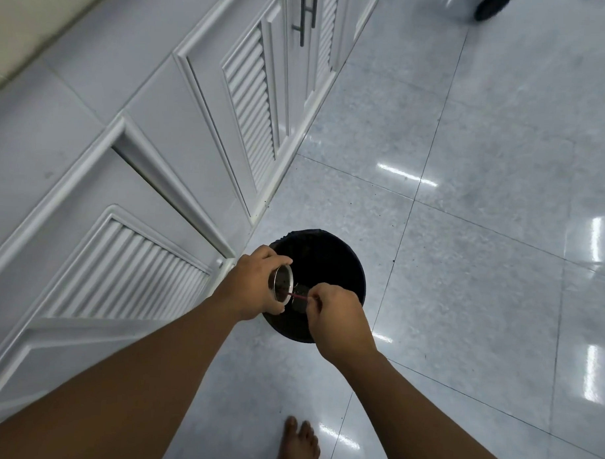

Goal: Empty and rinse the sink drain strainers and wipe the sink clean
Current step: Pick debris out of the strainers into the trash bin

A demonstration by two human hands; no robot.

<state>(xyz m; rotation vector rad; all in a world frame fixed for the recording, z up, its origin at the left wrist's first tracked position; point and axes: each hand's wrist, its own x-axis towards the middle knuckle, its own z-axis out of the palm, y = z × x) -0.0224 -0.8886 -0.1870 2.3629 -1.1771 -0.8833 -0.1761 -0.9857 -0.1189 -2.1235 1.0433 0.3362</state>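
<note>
The left hand (254, 286) is gripping a round metal sink strainer (282, 283), with the fingers curling over its top edge and the thumb wrapping under its lower edge. The strainer is being held on its side, its shiny rim and perforated inside facing toward the right hand (335, 319). That hand is pinching the end of a thin reddish stick (300, 297) between the thumb and curled fingers, and the far tip of the stick is reaching into the strainer's bowl. What is lying inside the strainer is too small to tell.

Both hands are hovering just above a round black bin (341, 261), which is lined with a dark bag and is standing on the pale, glossy tiled floor (468, 166). The strainer is hanging over the bin's left edge. Some dark shape is showing inside the bin beneath the stick, but it is not clear what it is.

The bin is sitting just beside the base of a run of white louvred cabinet doors (250, 100), which is stretching away to the upper left. Two dark bar handles (301, 16) are showing on the farther doors. A bare foot (299, 442) is resting on the tiles near the bottom edge, between the two forearms. A blurred dark object (490, 7) is showing at the top right corner.
</note>
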